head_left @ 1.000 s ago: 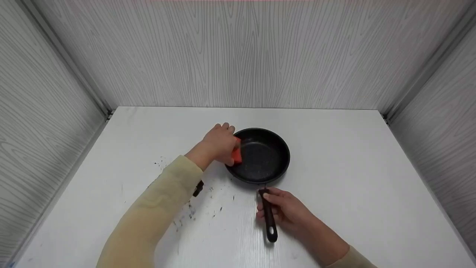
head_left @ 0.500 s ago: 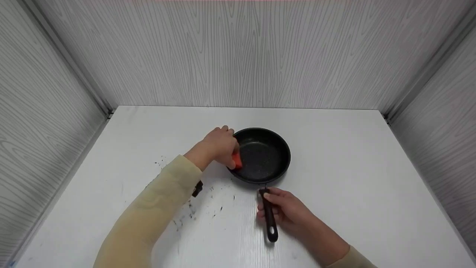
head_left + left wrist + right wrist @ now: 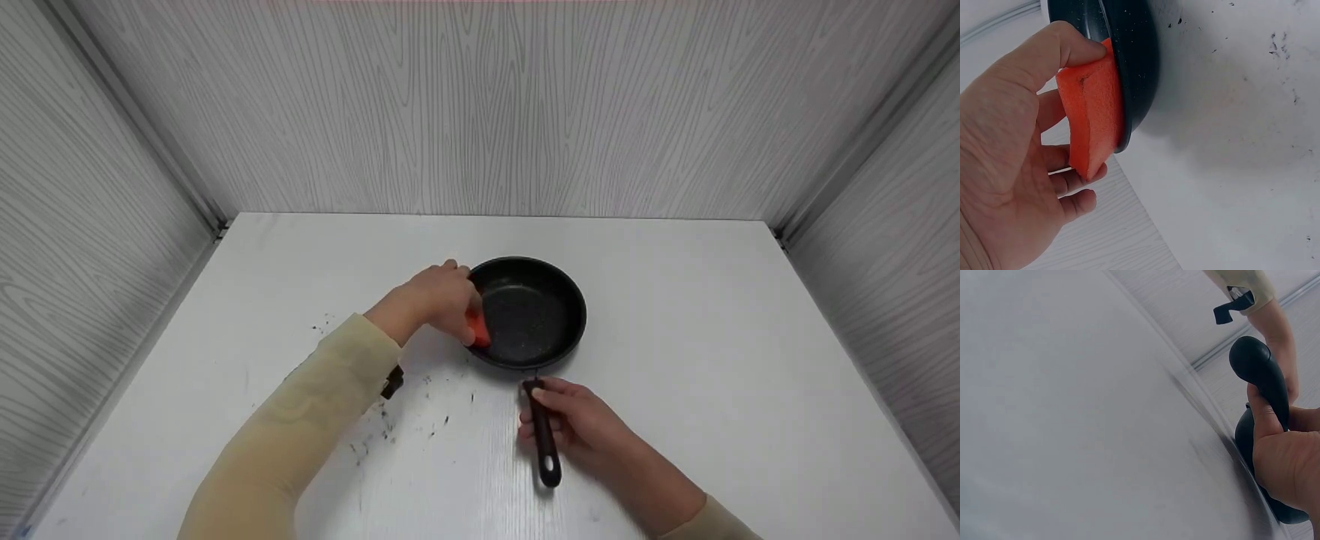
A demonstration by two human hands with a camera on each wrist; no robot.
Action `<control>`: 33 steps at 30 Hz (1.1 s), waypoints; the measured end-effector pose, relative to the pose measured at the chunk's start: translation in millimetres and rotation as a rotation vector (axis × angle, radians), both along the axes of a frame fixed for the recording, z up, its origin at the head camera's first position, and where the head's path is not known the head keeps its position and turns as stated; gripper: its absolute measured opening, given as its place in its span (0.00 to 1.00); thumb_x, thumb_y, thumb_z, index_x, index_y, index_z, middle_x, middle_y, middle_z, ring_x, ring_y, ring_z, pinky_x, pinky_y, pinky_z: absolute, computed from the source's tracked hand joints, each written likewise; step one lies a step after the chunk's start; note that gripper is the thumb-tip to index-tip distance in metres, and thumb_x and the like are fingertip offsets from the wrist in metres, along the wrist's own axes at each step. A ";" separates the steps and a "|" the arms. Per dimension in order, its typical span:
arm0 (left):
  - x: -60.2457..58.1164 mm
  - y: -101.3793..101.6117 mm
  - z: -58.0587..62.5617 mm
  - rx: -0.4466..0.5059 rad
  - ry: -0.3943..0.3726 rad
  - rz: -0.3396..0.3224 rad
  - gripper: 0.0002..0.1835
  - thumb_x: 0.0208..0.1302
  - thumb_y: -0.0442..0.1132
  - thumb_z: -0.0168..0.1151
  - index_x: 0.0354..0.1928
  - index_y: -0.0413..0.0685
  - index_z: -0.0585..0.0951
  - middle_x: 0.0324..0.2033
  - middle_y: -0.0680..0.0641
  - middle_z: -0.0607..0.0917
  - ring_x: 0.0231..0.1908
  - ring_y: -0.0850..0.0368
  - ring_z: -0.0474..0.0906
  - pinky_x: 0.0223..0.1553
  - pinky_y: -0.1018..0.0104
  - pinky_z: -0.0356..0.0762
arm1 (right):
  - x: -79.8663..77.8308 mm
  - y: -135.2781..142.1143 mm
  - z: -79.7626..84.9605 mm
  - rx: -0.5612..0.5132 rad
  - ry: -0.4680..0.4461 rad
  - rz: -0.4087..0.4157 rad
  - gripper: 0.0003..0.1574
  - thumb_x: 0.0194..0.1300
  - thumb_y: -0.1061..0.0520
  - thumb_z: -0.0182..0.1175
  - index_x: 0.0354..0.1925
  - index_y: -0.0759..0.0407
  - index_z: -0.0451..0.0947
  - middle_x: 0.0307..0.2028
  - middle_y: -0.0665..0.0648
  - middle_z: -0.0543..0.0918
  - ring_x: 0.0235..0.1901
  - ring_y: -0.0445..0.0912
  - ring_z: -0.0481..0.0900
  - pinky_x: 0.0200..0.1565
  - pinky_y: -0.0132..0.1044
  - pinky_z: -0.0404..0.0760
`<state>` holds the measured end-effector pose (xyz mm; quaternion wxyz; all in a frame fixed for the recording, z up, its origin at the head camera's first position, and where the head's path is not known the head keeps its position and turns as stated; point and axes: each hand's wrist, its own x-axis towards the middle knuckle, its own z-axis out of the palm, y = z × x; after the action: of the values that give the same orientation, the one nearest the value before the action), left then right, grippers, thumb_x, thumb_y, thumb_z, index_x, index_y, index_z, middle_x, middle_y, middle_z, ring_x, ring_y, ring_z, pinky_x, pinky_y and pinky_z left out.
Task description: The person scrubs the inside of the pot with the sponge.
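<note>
A black frying pan (image 3: 529,315) is at the middle of the white table, its handle (image 3: 547,450) pointing toward me. My right hand (image 3: 581,420) grips that handle near the pan, thumb on top. My left hand (image 3: 442,300) holds an orange-red sponge (image 3: 478,328) against the pan's left inner wall. In the left wrist view the sponge (image 3: 1095,112) lies over the rim, pinched between the thumb and the fingers behind it. Small pale specks dot the dark pan surface (image 3: 1137,62). The right wrist view shows the handle's rounded end (image 3: 1249,357) above the hand.
Dark crumbs (image 3: 386,424) are scattered over the white table (image 3: 712,360) left of the pan. Grey wood-grain panels (image 3: 480,112) stand along the back and both sides. A small black device (image 3: 392,382) sits under the left wrist.
My left hand has slid the sponge a little toward me along the pan's left side. The right hand and the pan have stayed almost still.
</note>
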<state>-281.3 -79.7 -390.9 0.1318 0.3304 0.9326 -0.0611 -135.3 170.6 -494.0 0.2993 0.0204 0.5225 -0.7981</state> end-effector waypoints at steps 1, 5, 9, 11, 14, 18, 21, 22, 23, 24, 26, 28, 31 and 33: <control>0.5 -0.4 0.2 0.010 -0.010 0.004 0.23 0.61 0.61 0.73 0.53 0.58 0.92 0.46 0.46 0.82 0.50 0.46 0.70 0.52 0.51 0.74 | 0.0 0.0 0.0 0.002 0.001 -0.001 0.27 0.82 0.59 0.56 0.68 0.75 0.66 0.38 0.62 0.87 0.35 0.50 0.92 0.39 0.39 0.89; 2.7 -1.2 0.3 0.041 -0.044 0.006 0.22 0.61 0.59 0.72 0.52 0.57 0.92 0.47 0.46 0.83 0.49 0.46 0.71 0.51 0.51 0.75 | 0.1 0.0 -0.8 0.003 0.015 0.005 0.26 0.81 0.59 0.55 0.68 0.75 0.66 0.37 0.62 0.87 0.35 0.50 0.92 0.39 0.39 0.89; 4.3 -0.9 0.5 0.063 -0.064 -0.018 0.21 0.61 0.57 0.72 0.52 0.57 0.92 0.45 0.47 0.85 0.48 0.46 0.72 0.52 0.51 0.75 | 0.9 -0.4 -1.2 -0.002 0.027 0.011 0.25 0.81 0.60 0.55 0.68 0.73 0.66 0.37 0.62 0.88 0.35 0.51 0.92 0.40 0.40 0.89; 4.7 -0.7 0.7 0.073 -0.074 -0.030 0.21 0.61 0.56 0.72 0.51 0.55 0.92 0.44 0.47 0.86 0.48 0.46 0.72 0.52 0.51 0.75 | 1.2 -0.4 -0.9 0.000 0.028 0.012 0.25 0.81 0.60 0.55 0.68 0.73 0.66 0.37 0.62 0.87 0.36 0.51 0.92 0.40 0.40 0.89; 5.0 -0.5 0.6 0.088 -0.102 -0.030 0.20 0.61 0.55 0.71 0.50 0.55 0.92 0.43 0.48 0.85 0.47 0.47 0.72 0.52 0.52 0.75 | 1.2 0.0 -0.9 0.004 0.030 0.012 0.25 0.81 0.59 0.55 0.68 0.72 0.67 0.37 0.62 0.87 0.36 0.51 0.92 0.39 0.39 0.89; 6.4 -0.3 0.8 0.111 -0.140 -0.014 0.18 0.61 0.54 0.70 0.48 0.56 0.92 0.42 0.49 0.84 0.47 0.48 0.72 0.51 0.53 0.75 | 1.0 0.2 -1.0 0.007 0.037 0.019 0.26 0.82 0.59 0.55 0.68 0.73 0.66 0.37 0.61 0.87 0.36 0.51 0.92 0.38 0.38 0.88; 8.3 0.0 1.4 0.143 -0.172 0.004 0.17 0.60 0.54 0.70 0.47 0.57 0.93 0.42 0.51 0.85 0.47 0.49 0.72 0.50 0.55 0.75 | 0.7 0.1 -1.1 0.007 0.040 0.022 0.25 0.82 0.60 0.54 0.68 0.73 0.66 0.38 0.61 0.87 0.36 0.50 0.92 0.38 0.37 0.88; 8.9 0.1 1.6 0.154 -0.182 0.010 0.17 0.60 0.54 0.69 0.47 0.57 0.93 0.41 0.52 0.85 0.47 0.50 0.73 0.49 0.55 0.75 | 0.8 0.1 -1.0 0.006 0.040 0.024 0.25 0.82 0.59 0.54 0.68 0.73 0.66 0.38 0.61 0.87 0.36 0.51 0.92 0.39 0.37 0.88; 9.5 0.4 1.6 0.165 -0.193 0.015 0.17 0.60 0.54 0.69 0.48 0.57 0.93 0.41 0.52 0.86 0.46 0.50 0.73 0.49 0.56 0.76 | 0.6 0.1 -0.9 0.006 0.039 0.026 0.25 0.82 0.59 0.54 0.68 0.73 0.66 0.38 0.61 0.87 0.36 0.50 0.92 0.39 0.37 0.88; 9.7 0.5 1.4 0.175 -0.201 0.019 0.17 0.60 0.53 0.69 0.48 0.57 0.92 0.41 0.53 0.87 0.46 0.50 0.74 0.48 0.56 0.76 | 0.4 0.2 -0.8 0.007 0.040 0.027 0.24 0.82 0.59 0.54 0.67 0.73 0.66 0.38 0.61 0.87 0.36 0.50 0.92 0.39 0.38 0.88; 10.1 0.9 0.9 0.194 -0.216 0.024 0.18 0.60 0.53 0.69 0.49 0.57 0.92 0.41 0.53 0.87 0.44 0.51 0.74 0.47 0.57 0.77 | -0.1 0.4 -0.8 0.007 0.037 0.028 0.23 0.82 0.59 0.54 0.66 0.73 0.67 0.38 0.61 0.87 0.36 0.50 0.92 0.39 0.38 0.88; 10.6 1.3 0.5 0.204 -0.223 0.024 0.19 0.61 0.54 0.69 0.51 0.56 0.92 0.42 0.54 0.88 0.43 0.52 0.75 0.47 0.57 0.78 | -0.4 0.4 -0.5 0.007 0.041 0.033 0.23 0.82 0.59 0.54 0.66 0.73 0.67 0.38 0.61 0.87 0.36 0.50 0.92 0.39 0.38 0.88; 11.7 2.0 0.2 0.221 -0.240 0.027 0.20 0.61 0.55 0.69 0.52 0.56 0.92 0.43 0.53 0.88 0.42 0.53 0.76 0.47 0.58 0.78 | -0.7 0.6 -0.2 0.003 0.038 0.036 0.24 0.82 0.59 0.54 0.67 0.72 0.67 0.38 0.61 0.87 0.36 0.49 0.92 0.39 0.38 0.89; 12.5 2.4 0.0 0.232 -0.252 0.028 0.20 0.61 0.55 0.69 0.52 0.57 0.92 0.43 0.54 0.87 0.42 0.53 0.76 0.47 0.58 0.78 | -0.7 0.5 0.1 0.000 0.034 0.036 0.24 0.82 0.59 0.54 0.67 0.72 0.67 0.38 0.61 0.87 0.36 0.49 0.92 0.39 0.38 0.89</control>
<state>-268.9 -77.3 -390.9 0.2095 0.3356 0.9139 0.0909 -136.0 171.2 -493.9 0.3048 -0.0025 0.5276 -0.7929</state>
